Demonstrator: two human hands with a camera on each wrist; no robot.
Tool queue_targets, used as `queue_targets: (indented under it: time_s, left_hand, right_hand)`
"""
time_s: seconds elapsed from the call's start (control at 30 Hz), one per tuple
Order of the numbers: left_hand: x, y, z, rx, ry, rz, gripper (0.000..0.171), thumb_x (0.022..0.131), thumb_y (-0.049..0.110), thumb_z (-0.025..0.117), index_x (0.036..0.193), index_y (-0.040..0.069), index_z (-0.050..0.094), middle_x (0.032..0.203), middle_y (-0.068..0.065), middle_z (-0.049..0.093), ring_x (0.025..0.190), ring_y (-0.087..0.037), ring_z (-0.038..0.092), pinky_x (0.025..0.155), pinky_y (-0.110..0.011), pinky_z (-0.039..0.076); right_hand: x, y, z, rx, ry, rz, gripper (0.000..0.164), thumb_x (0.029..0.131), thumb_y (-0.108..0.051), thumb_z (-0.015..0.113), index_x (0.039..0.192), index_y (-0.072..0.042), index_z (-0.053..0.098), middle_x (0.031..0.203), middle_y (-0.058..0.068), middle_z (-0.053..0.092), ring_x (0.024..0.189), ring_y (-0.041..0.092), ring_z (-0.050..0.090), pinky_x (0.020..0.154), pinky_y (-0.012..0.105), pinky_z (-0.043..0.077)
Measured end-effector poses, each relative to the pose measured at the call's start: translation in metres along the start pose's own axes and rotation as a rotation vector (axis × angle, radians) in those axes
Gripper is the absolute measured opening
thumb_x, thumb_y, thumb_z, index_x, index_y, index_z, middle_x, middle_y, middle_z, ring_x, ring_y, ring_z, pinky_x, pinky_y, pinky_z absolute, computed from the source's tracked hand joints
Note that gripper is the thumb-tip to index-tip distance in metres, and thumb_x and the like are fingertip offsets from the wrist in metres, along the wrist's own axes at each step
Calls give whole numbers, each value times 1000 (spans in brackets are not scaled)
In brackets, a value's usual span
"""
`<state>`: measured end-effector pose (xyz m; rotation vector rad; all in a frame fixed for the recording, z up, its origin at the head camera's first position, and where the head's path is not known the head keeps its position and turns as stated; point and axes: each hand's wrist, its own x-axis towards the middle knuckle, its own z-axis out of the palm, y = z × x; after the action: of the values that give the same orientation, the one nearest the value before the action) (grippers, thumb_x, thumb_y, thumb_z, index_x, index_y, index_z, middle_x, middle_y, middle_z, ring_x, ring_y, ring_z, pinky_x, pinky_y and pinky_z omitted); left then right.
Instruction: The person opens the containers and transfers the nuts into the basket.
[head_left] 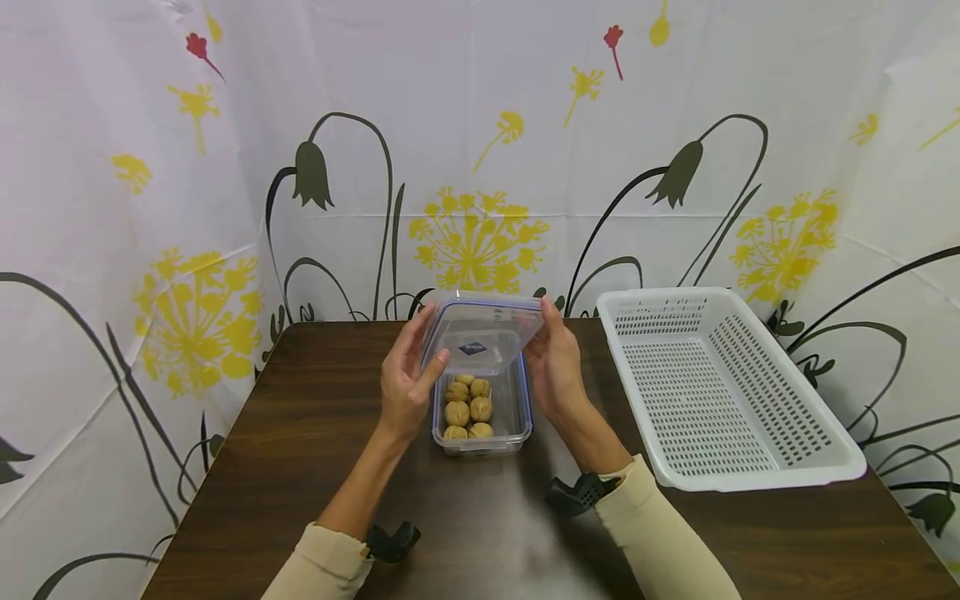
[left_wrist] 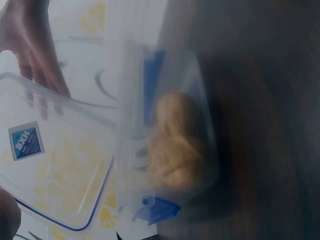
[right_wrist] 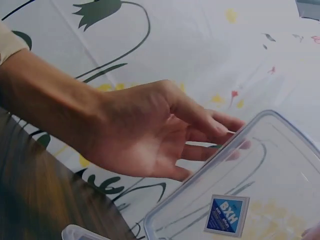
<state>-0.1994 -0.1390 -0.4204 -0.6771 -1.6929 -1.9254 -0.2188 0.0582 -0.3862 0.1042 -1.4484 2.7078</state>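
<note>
A clear plastic lid [head_left: 483, 346] with a blue seal is tilted above a clear food container [head_left: 483, 447]. My left hand [head_left: 405, 387] grips its left edge, thumb on the near face. At the opposite edge, my right hand [head_left: 557, 371] pinches the lid between thumb and fingers. A blue label [right_wrist: 227, 215] shows on the lid in the right wrist view. Several walnuts [head_left: 468, 410] lie in the left half of the container; the raised lid covers its far end from the head camera. In the left wrist view the walnuts [left_wrist: 175, 150] show through the container wall.
To the right, a white slotted plastic basket [head_left: 708, 396] stands on the dark wooden table [head_left: 300, 467]. A white cloth [head_left: 472, 75] printed with flowers hangs behind the table and at both sides. Dark straps with camera mounts [head_left: 577, 493] sit on both wrists.
</note>
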Motion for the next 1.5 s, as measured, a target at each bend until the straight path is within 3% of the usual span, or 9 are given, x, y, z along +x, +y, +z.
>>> queue_targets:
  time_s: [0.13, 0.3, 0.57, 0.77, 0.83, 1.0, 1.17, 1.3, 1.5]
  left_hand:
    - [-1, -3, 0, 15, -12, 47, 46, 107, -3, 42, 153, -12, 45, 162, -20, 47, 152, -23, 44, 127, -35, 32]
    - [2, -5, 2, -3, -17, 90, 47, 114, 11, 30, 150, -16, 45, 163, -23, 43, 156, -25, 37, 131, -40, 22]
    - [4, 1, 9, -100, 17, -19, 74, 115, 45, 39, 157, -15, 34, 170, -25, 30, 160, -30, 28, 132, -38, 19]
    - [9, 8, 15, -168, 98, -60, 88, 109, 59, 49, 153, -17, 39, 168, -27, 31, 160, -33, 28, 131, -37, 19]
    - [11, 9, 16, -211, 130, -70, 92, 106, 61, 53, 151, -18, 42, 167, -28, 33, 159, -32, 29, 131, -37, 21]
    - [13, 12, 14, -307, 148, -117, 93, 104, 55, 62, 152, -20, 37, 170, -28, 25, 162, -33, 22, 130, -38, 21]
    - [11, 12, 10, -305, 98, -172, 74, 109, 25, 61, 158, -17, 27, 175, -22, 15, 164, -30, 12, 128, -35, 24]
    - [10, 12, 6, -225, 42, -194, 65, 106, 6, 53, 162, -11, 24, 178, -15, 10, 165, -25, 10, 128, -33, 23]
    - [6, 11, -3, -91, -26, -191, 72, 100, -3, 56, 165, -2, 27, 179, -2, 11, 164, -18, 12, 128, -30, 22]
  right_hand:
    - [1, 0, -1, 40, -6, -21, 38, 112, -43, 49, 100, -17, 75, 98, -2, 77, 98, 13, 69, 97, 33, 53]
    - [1, 2, -1, 35, 7, -49, 34, 112, -39, 53, 111, -12, 74, 101, 0, 76, 97, 14, 69, 95, 34, 54]
    - [-1, 8, -1, 26, 13, -128, 48, 106, -18, 56, 142, 14, 56, 126, 13, 70, 123, 23, 65, 120, 42, 42]
    - [-1, 15, -2, -14, -63, -240, 58, 99, -13, 53, 149, 17, 47, 151, 30, 54, 147, 33, 47, 128, 44, 31]
    - [-2, 18, -4, -55, -109, -290, 63, 96, -15, 54, 151, 16, 45, 156, 30, 50, 151, 32, 43, 129, 51, 26]
    - [-3, 25, -11, -200, -240, -432, 78, 93, -27, 64, 156, 11, 40, 164, 24, 43, 158, 30, 30, 130, 60, 14]
    - [-3, 30, -17, -284, -334, -502, 95, 93, -44, 72, 162, 7, 32, 172, 21, 28, 164, 30, 14, 133, 51, 5]
    - [-5, 30, -17, -270, -369, -451, 99, 93, -39, 72, 167, 3, 20, 178, 14, 11, 165, 26, 4, 132, 52, 0]
    - [-7, 29, -15, -246, -365, -345, 96, 90, -18, 58, 168, 2, 5, 179, 10, -3, 165, 25, -3, 132, 50, 0]
